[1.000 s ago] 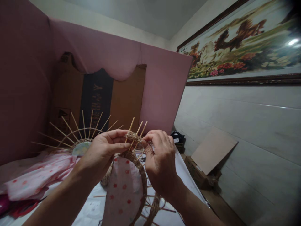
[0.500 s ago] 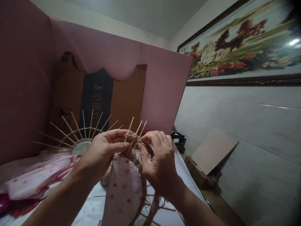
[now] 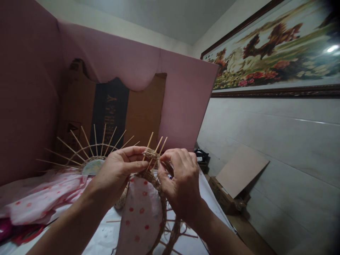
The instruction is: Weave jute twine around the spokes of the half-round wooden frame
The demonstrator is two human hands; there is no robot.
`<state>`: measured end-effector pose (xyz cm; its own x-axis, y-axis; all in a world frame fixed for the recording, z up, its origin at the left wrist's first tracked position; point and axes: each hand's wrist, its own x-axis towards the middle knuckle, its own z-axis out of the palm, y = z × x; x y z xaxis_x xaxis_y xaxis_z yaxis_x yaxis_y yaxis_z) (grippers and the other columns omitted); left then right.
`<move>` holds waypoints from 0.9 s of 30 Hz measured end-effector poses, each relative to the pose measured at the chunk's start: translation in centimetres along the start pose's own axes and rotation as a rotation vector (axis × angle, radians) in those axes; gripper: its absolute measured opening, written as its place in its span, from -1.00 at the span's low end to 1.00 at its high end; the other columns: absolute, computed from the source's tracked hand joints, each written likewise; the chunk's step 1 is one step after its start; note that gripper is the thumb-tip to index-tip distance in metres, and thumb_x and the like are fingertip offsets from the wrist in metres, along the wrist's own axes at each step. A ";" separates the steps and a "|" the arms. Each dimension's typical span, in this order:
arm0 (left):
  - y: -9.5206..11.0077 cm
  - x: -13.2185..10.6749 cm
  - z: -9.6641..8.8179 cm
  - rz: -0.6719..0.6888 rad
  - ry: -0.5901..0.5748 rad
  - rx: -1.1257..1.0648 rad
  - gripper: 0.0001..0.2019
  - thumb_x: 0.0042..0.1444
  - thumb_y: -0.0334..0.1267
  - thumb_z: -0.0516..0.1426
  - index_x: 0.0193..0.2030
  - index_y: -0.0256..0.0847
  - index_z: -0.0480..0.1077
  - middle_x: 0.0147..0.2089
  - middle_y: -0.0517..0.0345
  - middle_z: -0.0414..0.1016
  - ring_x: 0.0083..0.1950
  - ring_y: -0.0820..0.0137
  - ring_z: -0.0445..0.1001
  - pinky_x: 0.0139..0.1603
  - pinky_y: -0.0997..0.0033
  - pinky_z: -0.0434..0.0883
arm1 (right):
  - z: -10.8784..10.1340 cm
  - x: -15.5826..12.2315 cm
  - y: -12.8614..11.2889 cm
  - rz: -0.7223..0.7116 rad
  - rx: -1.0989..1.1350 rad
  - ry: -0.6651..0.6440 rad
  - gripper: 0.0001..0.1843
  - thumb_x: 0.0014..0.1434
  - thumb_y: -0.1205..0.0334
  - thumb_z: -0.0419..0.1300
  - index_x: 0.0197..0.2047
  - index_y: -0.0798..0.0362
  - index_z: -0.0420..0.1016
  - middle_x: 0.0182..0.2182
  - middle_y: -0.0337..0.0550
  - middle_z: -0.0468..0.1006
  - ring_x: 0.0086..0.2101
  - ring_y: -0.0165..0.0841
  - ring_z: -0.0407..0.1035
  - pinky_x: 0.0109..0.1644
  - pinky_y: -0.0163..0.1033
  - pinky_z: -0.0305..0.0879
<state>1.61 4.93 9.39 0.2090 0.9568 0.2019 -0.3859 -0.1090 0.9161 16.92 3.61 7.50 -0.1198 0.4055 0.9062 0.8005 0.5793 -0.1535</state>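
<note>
A round woven piece, its middle covered in white cloth with red spots (image 3: 140, 212), stands upright in front of me. A twisted fibre rim (image 3: 162, 209) runs around the cloth, and thin wooden sticks (image 3: 158, 144) poke up from the top. A braided fibre band (image 3: 151, 153) crosses those sticks. My left hand (image 3: 120, 163) pinches the band's left end and a stick between thumb and fingers. At the right, my right hand (image 3: 180, 173) is closed with thumb and forefinger on the braided band beside the sticks; its fingertips partly hide what they grip.
Another woven piece with sticks fanning out (image 3: 91, 157) stands behind on the left. Spotted cloth (image 3: 45, 194) and red-handled scissors (image 3: 29, 233) lie at the left. Behind my left wrist is a ball of cord (image 3: 120, 202). A cardboard box (image 3: 145, 106) and pink panel (image 3: 186, 102) rise behind.
Both hands and the woven piece have shifted very slightly right in view. My right thumb and fingertips have moved a little along the band; both grips stay closed.
</note>
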 end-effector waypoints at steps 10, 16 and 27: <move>0.1 0.0 0.2 -0.009 0.003 -0.019 -0.73 -0.23 -0.49 0.33 -0.30 -0.29 0.54 -0.36 0.06 0.62 -0.42 0.42 0.53 -0.38 0.50 0.42 | 0.1 0.1 0.0 0.053 0.048 0.016 -0.89 0.08 0.41 0.16 -0.40 0.06 0.30 -0.44 -0.23 0.42 -0.37 -0.33 0.24 -0.22 -0.17 0.06; 0.5 -0.4 1.0 0.020 0.048 0.060 -0.82 -0.20 -0.46 0.31 -0.37 -0.28 0.50 -0.46 0.18 0.55 -0.47 0.48 0.46 -0.44 0.56 0.37 | -0.1 0.0 -0.1 0.051 0.068 0.006 -0.90 0.09 0.41 0.13 -0.40 0.04 0.29 -0.43 -0.22 0.43 -0.36 -0.32 0.25 -0.21 -0.16 0.07; 0.6 0.2 1.6 0.140 0.126 0.168 -0.72 -0.33 -0.39 0.38 -0.42 -0.25 0.43 -0.52 0.22 0.52 -0.52 0.47 0.45 -0.49 0.54 0.36 | 0.1 0.0 -0.3 0.016 0.109 0.039 -0.90 0.09 0.41 0.11 -0.40 0.04 0.28 -0.42 -0.21 0.44 -0.35 -0.33 0.26 -0.19 -0.15 0.09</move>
<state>2.83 4.65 10.50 0.0466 0.9541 0.2957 -0.2465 -0.2759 0.9290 16.63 3.49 7.49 -0.0831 0.3884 0.9177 0.7332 0.6475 -0.2077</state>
